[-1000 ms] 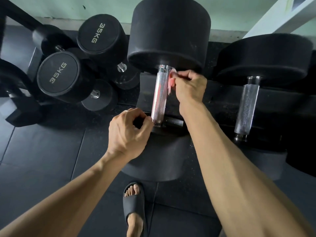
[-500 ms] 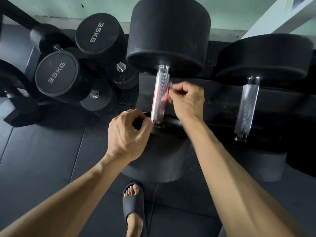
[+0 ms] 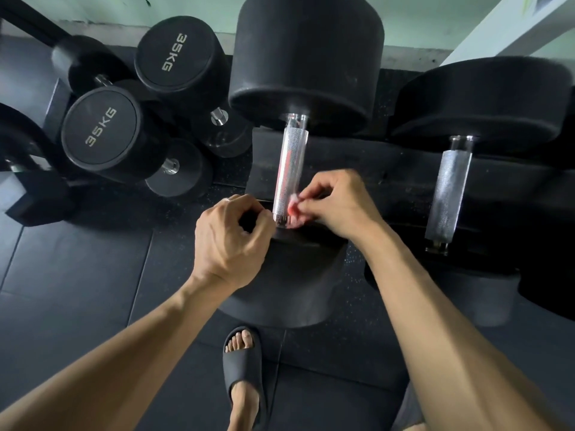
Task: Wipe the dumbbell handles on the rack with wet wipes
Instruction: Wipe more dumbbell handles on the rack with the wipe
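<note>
Far left: dark hex weight (image 3: 29, 194) on the mat (image 3: 77, 275), partly cut off by the frame edge.

Next right: cluster of round black dumbbells lying on the floor. Two end faces read "35KG" in pale lettering, one on the near dumbbell (image 3: 101, 127), one on the far dumbbell (image 3: 175, 52). No brand visible.

Centre-left: left hand (image 3: 231, 237), fingers curled in with thumb against the fingertips, just left of the handle's lower end. Whether it holds or touches anything cannot be told.

Centre: large black dumbbell, knurled chrome handle (image 3: 291, 169) running from the far head (image 3: 306, 60) down to the near head (image 3: 289, 284). A red streak shows along the handle.

Just right of the handle's lower end: right hand (image 3: 337, 206), fingers curled, pinching a small pinkish wipe (image 3: 294, 208) against the handle near its bottom collar. Wipe blurred.

Below centre: a foot in a dark slide sandal (image 3: 244, 368) on the mat.

Right: second big dumbbell, chrome handle (image 3: 448, 191), well apart from both hands.
</note>
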`<state>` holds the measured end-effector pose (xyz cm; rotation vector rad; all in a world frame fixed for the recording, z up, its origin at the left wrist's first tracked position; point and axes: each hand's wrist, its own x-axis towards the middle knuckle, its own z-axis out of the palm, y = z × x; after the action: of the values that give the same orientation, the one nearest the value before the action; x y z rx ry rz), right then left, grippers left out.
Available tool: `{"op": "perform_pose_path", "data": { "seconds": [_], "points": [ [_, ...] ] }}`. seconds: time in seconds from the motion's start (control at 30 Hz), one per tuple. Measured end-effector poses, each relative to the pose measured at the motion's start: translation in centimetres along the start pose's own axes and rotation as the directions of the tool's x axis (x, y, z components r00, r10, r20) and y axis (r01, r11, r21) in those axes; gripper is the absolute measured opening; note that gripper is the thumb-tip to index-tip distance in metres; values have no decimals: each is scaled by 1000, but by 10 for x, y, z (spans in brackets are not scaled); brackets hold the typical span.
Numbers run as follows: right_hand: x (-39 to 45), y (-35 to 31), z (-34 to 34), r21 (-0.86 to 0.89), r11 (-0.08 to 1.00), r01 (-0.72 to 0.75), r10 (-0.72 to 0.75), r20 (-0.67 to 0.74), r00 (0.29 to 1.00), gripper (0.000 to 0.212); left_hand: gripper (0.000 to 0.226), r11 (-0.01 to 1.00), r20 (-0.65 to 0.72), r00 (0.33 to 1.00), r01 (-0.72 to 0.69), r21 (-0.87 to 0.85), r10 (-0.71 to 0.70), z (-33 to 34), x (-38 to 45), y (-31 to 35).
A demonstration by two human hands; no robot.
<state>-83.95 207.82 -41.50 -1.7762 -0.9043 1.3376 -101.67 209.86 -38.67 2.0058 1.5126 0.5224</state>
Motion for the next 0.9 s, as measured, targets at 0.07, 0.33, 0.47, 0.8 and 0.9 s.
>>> {"op": "perform_pose_path", "data": {
  "seconds": [0.07,0.33,0.47,0.8,0.9],
  "points": [
    [7,-2,3,33,999,31,-25,-168,985,17,26,1000,-5,1000,5,3,-5,0,0,1],
    [0,-5,-1,-129,991,-45,51,46,998,20,24,1000,-13,1000,12,4,-12,0,0,2],
    [12,-11,0,90,993,-77,93,-188,978,22,23,1000,-13,1000,8,4,-8,0,0,1],
    [24,-10,12,286,940,-188,258,-228,939,24,25,1000,-15,1000,-12,-9,12,1,1,-2],
    [8,-2,11,193,951,-240,267,-129,955,22,25,1000,-9,1000,-11,-8,11,0,0,-1]
  ]
}}
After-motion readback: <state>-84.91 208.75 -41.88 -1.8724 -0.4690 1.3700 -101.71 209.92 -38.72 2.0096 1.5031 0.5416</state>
